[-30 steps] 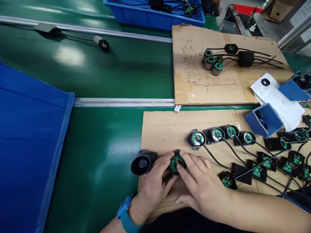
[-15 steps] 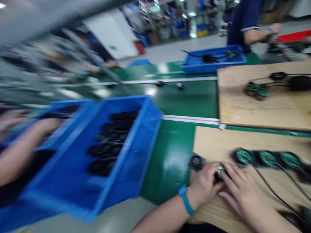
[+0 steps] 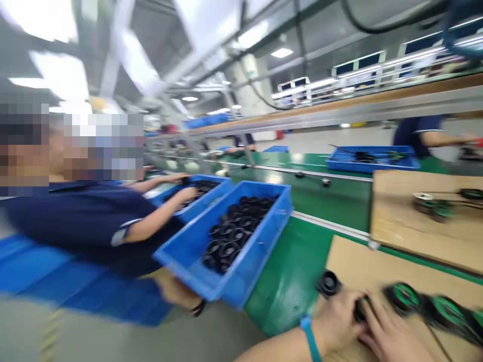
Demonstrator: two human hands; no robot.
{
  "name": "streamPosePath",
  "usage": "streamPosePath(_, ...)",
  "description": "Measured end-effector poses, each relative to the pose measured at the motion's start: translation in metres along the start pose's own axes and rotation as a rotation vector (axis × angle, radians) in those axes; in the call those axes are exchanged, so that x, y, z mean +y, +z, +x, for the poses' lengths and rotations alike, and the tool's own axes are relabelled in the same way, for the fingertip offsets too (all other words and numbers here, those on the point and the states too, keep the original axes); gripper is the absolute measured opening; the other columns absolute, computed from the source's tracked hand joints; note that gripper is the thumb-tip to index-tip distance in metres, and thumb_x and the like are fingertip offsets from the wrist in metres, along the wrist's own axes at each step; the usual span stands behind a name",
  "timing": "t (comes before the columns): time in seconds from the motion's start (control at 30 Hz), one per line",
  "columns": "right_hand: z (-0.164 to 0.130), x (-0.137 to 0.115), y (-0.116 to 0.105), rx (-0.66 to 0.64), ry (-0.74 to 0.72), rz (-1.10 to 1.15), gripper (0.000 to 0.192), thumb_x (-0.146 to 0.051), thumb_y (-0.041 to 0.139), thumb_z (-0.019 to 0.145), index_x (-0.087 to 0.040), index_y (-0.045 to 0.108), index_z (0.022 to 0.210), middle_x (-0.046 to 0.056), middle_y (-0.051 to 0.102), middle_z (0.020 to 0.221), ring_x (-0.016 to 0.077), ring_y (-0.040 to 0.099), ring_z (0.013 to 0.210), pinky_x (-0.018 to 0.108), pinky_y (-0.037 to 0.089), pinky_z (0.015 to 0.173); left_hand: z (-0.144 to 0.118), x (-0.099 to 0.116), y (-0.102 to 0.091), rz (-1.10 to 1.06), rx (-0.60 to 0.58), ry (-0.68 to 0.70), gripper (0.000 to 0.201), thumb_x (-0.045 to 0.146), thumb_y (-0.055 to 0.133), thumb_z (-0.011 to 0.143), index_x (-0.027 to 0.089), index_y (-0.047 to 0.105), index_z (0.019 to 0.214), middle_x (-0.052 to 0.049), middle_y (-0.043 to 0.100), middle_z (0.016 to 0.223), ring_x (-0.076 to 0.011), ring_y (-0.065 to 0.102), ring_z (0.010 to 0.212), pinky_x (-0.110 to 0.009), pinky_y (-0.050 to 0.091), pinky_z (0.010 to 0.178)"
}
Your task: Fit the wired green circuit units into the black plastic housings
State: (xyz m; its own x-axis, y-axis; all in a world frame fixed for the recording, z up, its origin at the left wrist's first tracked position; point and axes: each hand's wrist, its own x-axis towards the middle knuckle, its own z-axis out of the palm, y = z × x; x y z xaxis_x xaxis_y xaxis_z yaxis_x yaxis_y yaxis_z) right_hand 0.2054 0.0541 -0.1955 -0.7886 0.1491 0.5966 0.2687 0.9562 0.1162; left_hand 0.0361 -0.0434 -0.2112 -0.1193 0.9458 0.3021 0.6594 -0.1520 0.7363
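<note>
Resting together at the near right corner of the scene, the left hand point(image 3: 337, 322) and the right hand point(image 3: 392, 337) close around a small dark round part point(image 3: 361, 307) that lies on the sheet of cardboard point(image 3: 362, 269); the left hand's fingers curl over its left side and the right hand's fingers press against its right side, so both hands grip it, though motion blur hides how the fingertips sit. A blue wristband point(image 3: 310, 338) circles the left wrist. Just left of the held part, a black cone-shaped housing point(image 3: 329, 282) stands on the cardboard's left edge, apart from the fingers. To the right, a row of round units with green circuit boards point(image 3: 426, 304) lies on the same cardboard, blurred. The cardboard rests on a green conveyor belt point(image 3: 298, 266). Left of it, a blue bin point(image 3: 241, 261) filled with black round parts point(image 3: 236, 229) overhangs the near edge of the belt. Farther left, a co-worker in a dark blue shirt point(image 3: 86, 221) reaches one arm into a second blue bin point(image 3: 209, 193). At the far right lies another cardboard sheet point(image 3: 415, 221) bearing a few green-topped parts point(image 3: 433, 206), and beyond it a shallow blue tray point(image 3: 373, 161) sits near another person's arm point(image 3: 433, 137).
</note>
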Motion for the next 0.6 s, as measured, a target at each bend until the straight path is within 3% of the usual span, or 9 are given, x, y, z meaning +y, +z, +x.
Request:
streamPosePath(0.03, 0.008, -0.008, -0.014, -0.087, 0.041, -0.037, 0.05, -0.026, 0.067, 0.088, -0.01, 0.064, 0.135, 0.023, 0.063, 0.137, 0.0361, 0.07, 0.108, 0.044, 0.063, 0.084, -0.004, 0.009, -0.005, 0.012, 0.018, -0.037, 0.071, 0.032, 0.08, 0.078, 0.022, 0.051, 0.143, -0.018, 0.065, 0.135, -0.0329, 0.064, 0.127, -0.05, 0.054, 0.112)
streamPosePath(0.1, 0.026, -0.019, -0.033, -0.226, 0.14, -0.019, 0.053, -0.038, 0.075, 0.087, -0.006, 0.067, 0.129, 0.023, 0.066, 0.133, 0.0351, 0.069, 0.111, 0.043, 0.06, 0.094, -0.005, 0.014, -0.015, 0.06, 0.029, -0.069, 0.06, 0.015, 0.062, 0.086, 0.022, 0.048, 0.144, -0.015, 0.061, 0.142, -0.0282, 0.059, 0.133, -0.051, 0.05, 0.115)
streamPosePath(0.23, 0.05, -0.008, -0.05, -0.465, 0.305, 0.059, 0.073, -0.053, 0.073, 0.089, -0.003, 0.058, 0.141, 0.024, 0.056, 0.146, 0.0357, 0.062, 0.123, 0.046, 0.054, 0.103, 0.024, -0.005, -0.017, 0.157, 0.016, 0.123, 0.059, 0.013, 0.053, 0.092, 0.021, 0.04, 0.149, -0.015, 0.06, 0.145, -0.0274, 0.061, 0.132, -0.049, 0.055, 0.108)
streamPosePath(0.3, 0.054, -0.002, -0.064, -0.497, 0.367, 0.099, 0.078, -0.057, 0.073, 0.088, -0.002, 0.056, 0.141, 0.026, 0.052, 0.149, 0.0379, 0.057, 0.128, 0.049, 0.05, 0.106, 0.036, -0.009, -0.012, 0.184, 0.019, 0.2, 0.057, 0.02, 0.054, 0.096, 0.021, 0.038, 0.151, -0.016, 0.06, 0.144, -0.0277, 0.062, 0.13, -0.047, 0.058, 0.104)
streamPosePath(0.4, 0.058, 0.009, -0.092, -0.436, 0.39, 0.197, 0.08, -0.067, 0.067, 0.089, -0.006, 0.055, 0.14, 0.024, 0.049, 0.152, 0.0369, 0.054, 0.128, 0.05, 0.048, 0.105, 0.041, -0.009, -0.008, 0.22, 0.046, 0.276, 0.058, 0.03, 0.057, 0.099, 0.018, 0.037, 0.152, -0.018, 0.061, 0.142, -0.0282, 0.066, 0.125, -0.044, 0.061, 0.098)
streamPosePath(0.5, 0.066, 0.05, -0.108, -0.375, 0.381, 0.224, 0.061, -0.06, 0.057, 0.097, -0.011, 0.058, 0.135, 0.019, 0.053, 0.149, 0.0321, 0.054, 0.125, 0.049, 0.047, 0.104, 0.039, -0.01, -0.008, 0.293, 0.09, 0.392, 0.055, 0.028, 0.059, 0.098, 0.017, 0.043, 0.149, -0.017, 0.065, 0.136, -0.0276, 0.068, 0.121, -0.039, 0.062, 0.096)
streamPosePath(0.6, 0.074, 0.127, -0.103, -0.473, 0.503, 0.049, 0.044, -0.038, 0.058, 0.098, -0.012, 0.06, 0.133, 0.018, 0.052, 0.15, 0.0297, 0.052, 0.13, 0.048, 0.044, 0.108, 0.034, -0.011, -0.007, 0.374, 0.126, 0.409, 0.038, 0.021, 0.06, 0.095, 0.019, 0.059, 0.133, -0.017, 0.067, 0.133, -0.0281, 0.069, 0.117, -0.037, 0.063, 0.093)
